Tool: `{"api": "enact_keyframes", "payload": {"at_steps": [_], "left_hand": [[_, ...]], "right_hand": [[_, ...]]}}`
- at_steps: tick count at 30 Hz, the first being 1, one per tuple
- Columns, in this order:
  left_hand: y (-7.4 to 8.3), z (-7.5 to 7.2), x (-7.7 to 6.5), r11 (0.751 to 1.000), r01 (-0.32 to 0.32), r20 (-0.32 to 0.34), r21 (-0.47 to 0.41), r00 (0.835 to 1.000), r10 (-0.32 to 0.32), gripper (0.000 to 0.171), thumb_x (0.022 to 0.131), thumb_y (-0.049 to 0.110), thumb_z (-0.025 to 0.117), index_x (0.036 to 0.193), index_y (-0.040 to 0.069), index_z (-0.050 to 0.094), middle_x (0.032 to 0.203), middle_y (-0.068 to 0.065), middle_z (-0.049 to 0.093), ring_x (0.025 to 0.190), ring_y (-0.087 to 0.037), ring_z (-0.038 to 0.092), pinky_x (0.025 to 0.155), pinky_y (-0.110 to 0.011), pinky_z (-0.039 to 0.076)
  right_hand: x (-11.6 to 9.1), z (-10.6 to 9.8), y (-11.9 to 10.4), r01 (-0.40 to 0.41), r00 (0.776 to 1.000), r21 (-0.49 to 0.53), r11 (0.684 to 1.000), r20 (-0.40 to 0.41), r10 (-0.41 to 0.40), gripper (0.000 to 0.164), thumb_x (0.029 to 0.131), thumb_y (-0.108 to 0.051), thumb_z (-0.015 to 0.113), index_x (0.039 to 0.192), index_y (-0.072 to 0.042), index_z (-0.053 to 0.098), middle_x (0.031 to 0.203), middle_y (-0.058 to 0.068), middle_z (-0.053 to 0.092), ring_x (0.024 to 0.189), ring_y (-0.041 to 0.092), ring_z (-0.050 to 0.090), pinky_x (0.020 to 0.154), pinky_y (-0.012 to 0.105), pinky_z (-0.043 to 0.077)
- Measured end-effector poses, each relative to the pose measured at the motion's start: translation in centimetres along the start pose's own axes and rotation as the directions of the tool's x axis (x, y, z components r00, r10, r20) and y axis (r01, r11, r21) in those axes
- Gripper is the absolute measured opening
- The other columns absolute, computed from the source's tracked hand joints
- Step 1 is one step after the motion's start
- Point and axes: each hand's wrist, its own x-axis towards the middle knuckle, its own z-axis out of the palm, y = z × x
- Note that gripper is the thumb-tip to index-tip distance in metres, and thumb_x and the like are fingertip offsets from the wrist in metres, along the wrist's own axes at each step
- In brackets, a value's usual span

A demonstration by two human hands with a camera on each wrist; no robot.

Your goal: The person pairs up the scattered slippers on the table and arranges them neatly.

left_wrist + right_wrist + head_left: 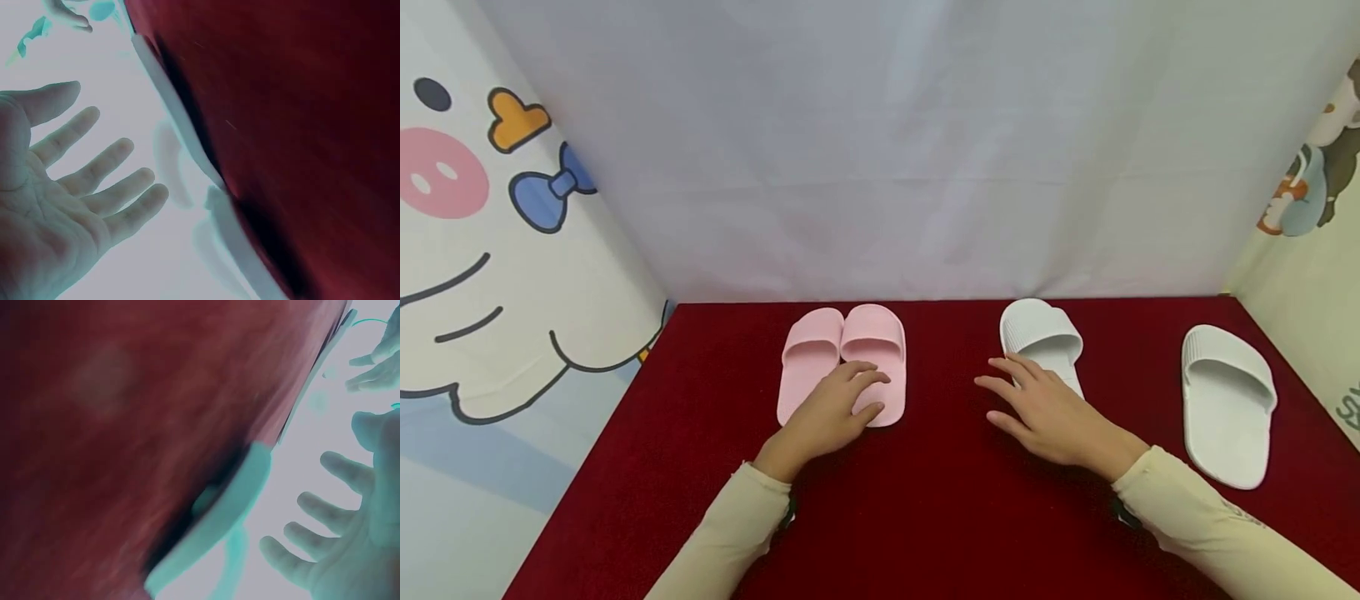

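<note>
My left hand [827,410] hovers over the lower part of a pair of pink slide slippers [801,375], which lie side by side with their toes toward the back. In the left wrist view the left hand [69,194] has its fingers spread and grips nothing. Near the front of a white slide slipper [1037,325] is my right hand [1060,417], hiding part of its sole. Loosely extended fingers show on the right hand [340,544] in the right wrist view, holding nothing. Another white slipper [1228,425] lies farther right, slightly turned.
Everything lies on a dark red cloth-covered table [925,517]. A white curtain [925,150] closes off the back. Cartoon-printed cloth [512,283] hangs at the left, and a printed panel [1307,275] stands at the right.
</note>
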Motion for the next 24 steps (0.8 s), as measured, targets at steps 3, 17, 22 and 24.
{"api": "enact_keyframes", "payload": {"at_steps": [3,17,22,24], "left_hand": [[1.1,0.5,1.1,1.000,-0.002,0.019,-0.014,1.000,0.002,0.033,0.093,0.018,0.069,0.125,0.011,0.064,0.131,-0.013,0.061,0.126,-0.031,0.057,0.106,-0.047,0.045],[5.4,3.3,6.0,0.999,-0.003,0.090,-0.050,0.996,0.007,0.037,0.097,0.024,0.064,0.133,0.016,0.060,0.133,-0.007,0.062,0.128,-0.025,0.056,0.108,-0.041,0.044],[6.3,3.8,7.5,1.000,-0.004,0.101,-0.029,0.995,0.007,0.037,0.098,0.026,0.063,0.134,0.018,0.059,0.134,-0.006,0.062,0.128,-0.024,0.056,0.107,-0.041,0.046],[6.6,4.0,8.0,1.000,0.009,0.108,-0.025,0.994,-0.006,0.037,0.098,0.027,0.062,0.134,0.019,0.059,0.135,-0.005,0.061,0.128,-0.024,0.056,0.106,-0.043,0.046]], "right_hand": [[-0.9,-0.2,0.9,-0.001,0.999,-0.018,1.000,-0.032,0.001,0.045,0.099,-0.035,0.059,0.139,-0.015,0.055,0.146,0.018,0.050,0.137,0.040,0.044,0.103,0.059,0.044],[-4.9,-2.2,6.3,-0.067,0.987,-0.067,0.995,-0.150,0.057,0.046,0.094,-0.026,0.067,0.136,-0.009,0.056,0.139,0.021,0.050,0.129,0.041,0.046,0.087,0.062,0.048],[-6.1,-3.2,9.1,-0.126,0.978,-0.044,0.991,-0.172,0.117,0.045,0.095,-0.025,0.066,0.135,-0.007,0.056,0.140,0.023,0.048,0.127,0.044,0.046,0.092,0.064,0.042],[-6.7,-3.6,10.2,-0.136,0.975,-0.042,0.990,-0.182,0.126,0.044,0.095,-0.023,0.066,0.134,-0.005,0.056,0.139,0.025,0.048,0.125,0.046,0.046,0.095,0.063,0.040]]}}
